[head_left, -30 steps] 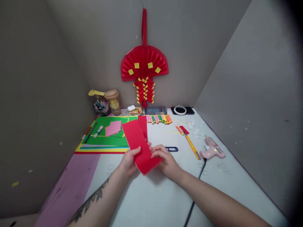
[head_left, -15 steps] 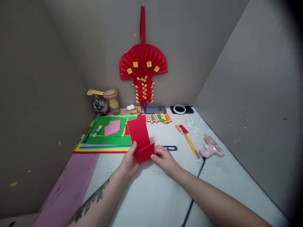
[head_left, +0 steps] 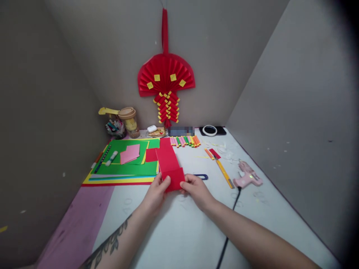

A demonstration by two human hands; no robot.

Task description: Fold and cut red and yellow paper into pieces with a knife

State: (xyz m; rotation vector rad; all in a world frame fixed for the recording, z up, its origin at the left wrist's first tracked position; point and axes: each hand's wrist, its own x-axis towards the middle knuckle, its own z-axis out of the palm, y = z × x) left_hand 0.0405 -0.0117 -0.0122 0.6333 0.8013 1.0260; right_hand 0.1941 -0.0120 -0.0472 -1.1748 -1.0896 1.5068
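Note:
Between both hands is a strip of red paper (head_left: 168, 158), its near end folded up into a flap lying against the rest. My left hand (head_left: 155, 190) pinches the flap's left edge, thumb on top. At the flap's right edge my right hand (head_left: 195, 188) grips it between thumb and fingers. The fingers under the paper are partly hidden. Just beyond my right hand lies a dark blue flat tool (head_left: 202, 176), partly covered by the fingers.
Left lie green paper sheets (head_left: 134, 170), pink paper pieces (head_left: 130, 154) and a glue stick (head_left: 111, 158). Right are a yellow utility knife (head_left: 224, 173) and a pink glue gun (head_left: 248, 177) with a black cable. Small paper rolls (head_left: 185, 141) lie behind. A red fan decoration (head_left: 166, 74) hangs on the wall.
The flap, which stood up at an angle, is now pressed down flatter against the strip. My left thumb has moved onto the flap. The view has shifted slightly.

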